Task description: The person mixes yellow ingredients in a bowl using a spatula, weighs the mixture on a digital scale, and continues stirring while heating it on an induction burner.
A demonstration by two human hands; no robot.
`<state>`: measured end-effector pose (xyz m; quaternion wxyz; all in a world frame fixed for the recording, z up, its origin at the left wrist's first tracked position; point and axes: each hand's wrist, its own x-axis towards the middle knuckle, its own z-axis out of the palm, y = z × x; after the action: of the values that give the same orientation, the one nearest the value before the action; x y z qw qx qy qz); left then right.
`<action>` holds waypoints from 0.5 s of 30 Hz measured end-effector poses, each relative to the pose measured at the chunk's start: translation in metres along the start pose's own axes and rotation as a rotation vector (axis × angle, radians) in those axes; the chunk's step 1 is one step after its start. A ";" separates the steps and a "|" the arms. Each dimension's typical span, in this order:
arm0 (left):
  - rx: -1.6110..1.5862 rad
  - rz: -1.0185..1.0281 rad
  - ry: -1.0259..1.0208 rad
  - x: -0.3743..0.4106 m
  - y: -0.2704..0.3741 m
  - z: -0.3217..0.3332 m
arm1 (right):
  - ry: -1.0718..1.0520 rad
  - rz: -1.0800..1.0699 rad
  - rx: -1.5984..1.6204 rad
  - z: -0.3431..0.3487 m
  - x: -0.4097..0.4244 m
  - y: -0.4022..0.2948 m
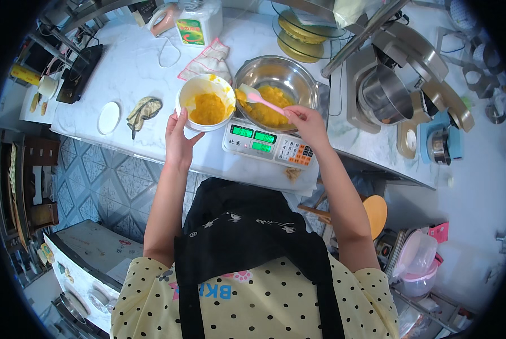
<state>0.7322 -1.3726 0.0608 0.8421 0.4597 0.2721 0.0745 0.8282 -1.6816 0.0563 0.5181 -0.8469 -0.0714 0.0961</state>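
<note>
My left hand (181, 135) holds a white tub (186, 91), tilted towards a steel bowl, with thick yellow-orange pulp (208, 109) inside. In my right hand (306, 123) is the pink handle of a spatula (263, 101); its pale blade is over the steel mixing bowl (293, 68), near the tub's rim. More of the yellow pulp (265, 112) lies in that bowl. The bowl rests on a digital kitchen scale (246, 148) whose green displays are lit. A crumpled patterned cloth (145, 112) and a round white lid (109, 118) lie to the left on the marble-look counter.
Behind the tub lie a white and pink cloth (208, 59) and a large white labelled container (200, 25). Glass plates with yellow cake layers (299, 36) stand behind the bowl. A metal bar (359, 40) slants at the right, beside a stand mixer (384, 95) and a blue mixer (456, 140).
</note>
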 end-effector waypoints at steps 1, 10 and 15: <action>0.003 0.006 0.001 0.000 0.001 0.001 | -0.023 0.043 0.087 0.000 0.000 -0.002; 0.008 0.001 0.015 -0.002 0.002 0.005 | -0.091 0.099 0.297 0.005 -0.016 -0.036; -0.024 -0.024 0.017 -0.005 0.010 0.000 | 0.157 -0.695 -0.608 0.018 -0.034 -0.077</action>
<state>0.7297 -1.3690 0.0709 0.8461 0.4455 0.2838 0.0716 0.7889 -1.6385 0.1200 0.2516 -0.8910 -0.3362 -0.1727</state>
